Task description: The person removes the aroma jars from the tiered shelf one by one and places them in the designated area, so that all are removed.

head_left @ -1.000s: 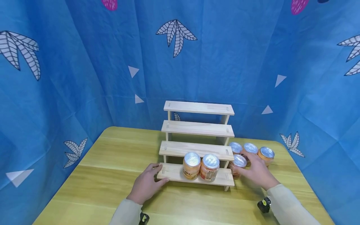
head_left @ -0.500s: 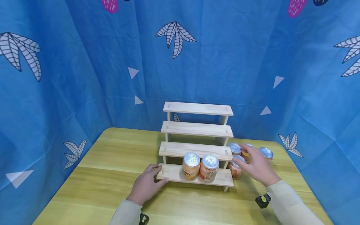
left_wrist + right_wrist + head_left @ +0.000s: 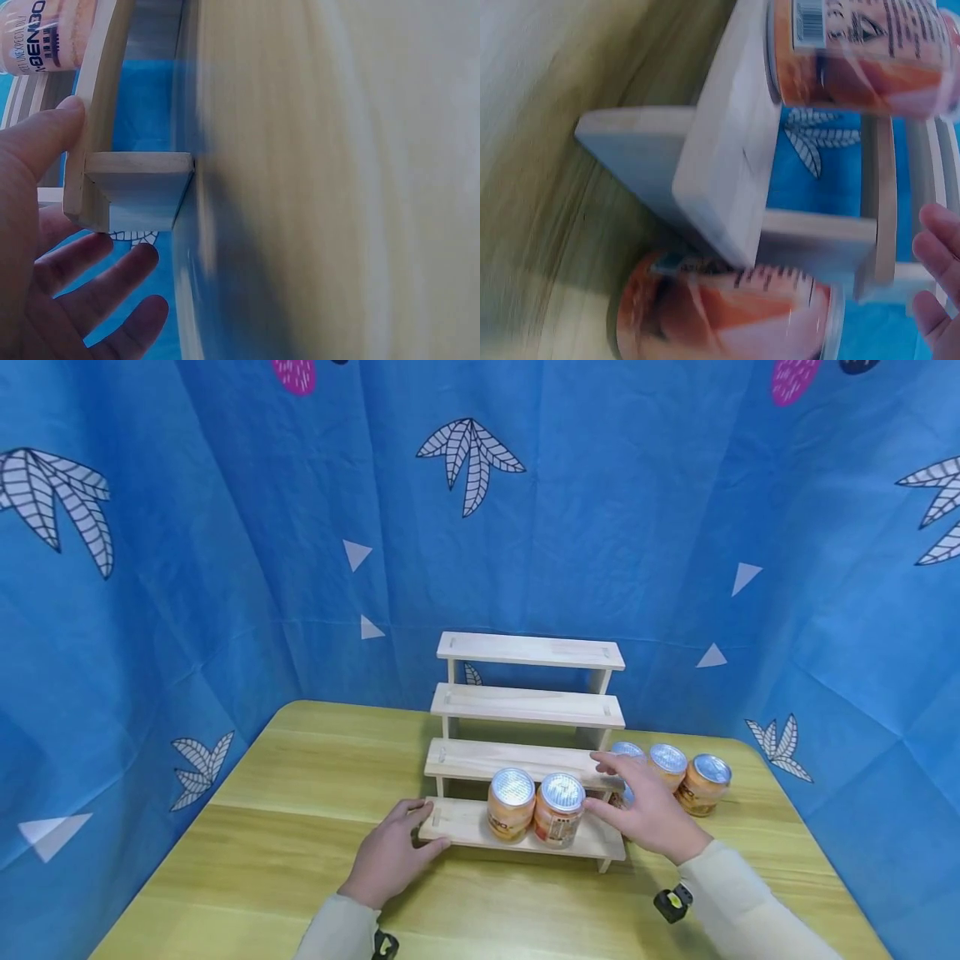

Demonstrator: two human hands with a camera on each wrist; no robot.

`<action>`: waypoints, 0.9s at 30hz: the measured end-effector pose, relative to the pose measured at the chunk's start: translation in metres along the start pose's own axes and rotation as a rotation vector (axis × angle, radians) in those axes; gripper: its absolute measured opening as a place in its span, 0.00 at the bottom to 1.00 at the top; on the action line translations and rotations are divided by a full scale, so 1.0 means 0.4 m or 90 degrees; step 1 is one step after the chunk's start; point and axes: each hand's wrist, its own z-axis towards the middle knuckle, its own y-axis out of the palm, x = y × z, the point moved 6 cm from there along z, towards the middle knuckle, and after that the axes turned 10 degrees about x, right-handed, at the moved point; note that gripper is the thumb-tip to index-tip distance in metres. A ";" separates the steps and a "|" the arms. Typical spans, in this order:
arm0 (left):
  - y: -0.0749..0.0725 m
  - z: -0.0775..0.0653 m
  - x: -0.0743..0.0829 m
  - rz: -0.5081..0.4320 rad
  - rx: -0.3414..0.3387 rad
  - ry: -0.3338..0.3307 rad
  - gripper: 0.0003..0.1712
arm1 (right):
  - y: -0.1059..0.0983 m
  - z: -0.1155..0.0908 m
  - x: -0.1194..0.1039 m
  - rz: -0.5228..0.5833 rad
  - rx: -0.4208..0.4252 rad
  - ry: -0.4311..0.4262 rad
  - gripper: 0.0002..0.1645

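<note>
Nearest, at seven and five o'clock, pale sleeves reach in over the wood-grain worktop, a small black device at each wrist.

The left hand is at eight o'clock of the stepped wooden rack, its fingers gripping the left end of the lowest step; the left wrist view shows the thumb on the board's face, one finger tucked behind, the others spread loose.

The right hand hovers at four o'clock of the rack, fingers extended and parted, holding nothing. Its thumb tip is close to the right-hand jar; whether it touches is unclear.

That jar stands upright on the lowest step, right of centre. Just beside it, at nine o'clock, is the left-hand jar, also upright. Both have orange labels and silvery lids.

On the worktop beside the rack's right leg, at four o'clock, is a partly hidden jar, beneath the right hand in the head view. Beyond it, around three o'clock, three more jars stand in a row.

The rack's three upper steps climb towards twelve o'clock. Farthest is a blue cloth printed with white leaves and triangles.
</note>
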 end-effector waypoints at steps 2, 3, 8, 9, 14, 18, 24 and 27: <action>0.000 0.001 0.001 0.002 0.000 0.001 0.43 | 0.011 0.001 -0.010 0.008 -0.005 -0.020 0.40; 0.000 0.001 0.001 0.002 0.000 0.002 0.43 | 0.016 0.001 -0.014 0.008 -0.010 -0.025 0.40; 0.003 -0.001 0.002 0.005 -0.003 0.004 0.43 | 0.044 0.002 -0.028 0.025 -0.035 -0.033 0.42; 0.003 -0.002 0.002 0.006 -0.004 0.003 0.43 | 0.050 0.002 -0.030 0.026 -0.039 -0.035 0.42; 0.002 -0.004 0.005 0.007 -0.005 0.001 0.42 | 0.072 0.001 -0.041 0.022 -0.040 -0.041 0.45; 0.001 -0.003 0.006 0.006 -0.008 -0.002 0.43 | 0.080 0.002 -0.048 0.019 -0.039 -0.038 0.47; -0.003 0.002 0.006 0.002 -0.004 -0.001 0.43 | 0.084 0.004 -0.051 0.016 -0.046 -0.020 0.50; -0.002 0.001 0.003 0.005 -0.004 0.000 0.43 | 0.086 0.004 -0.050 0.021 -0.044 -0.012 0.50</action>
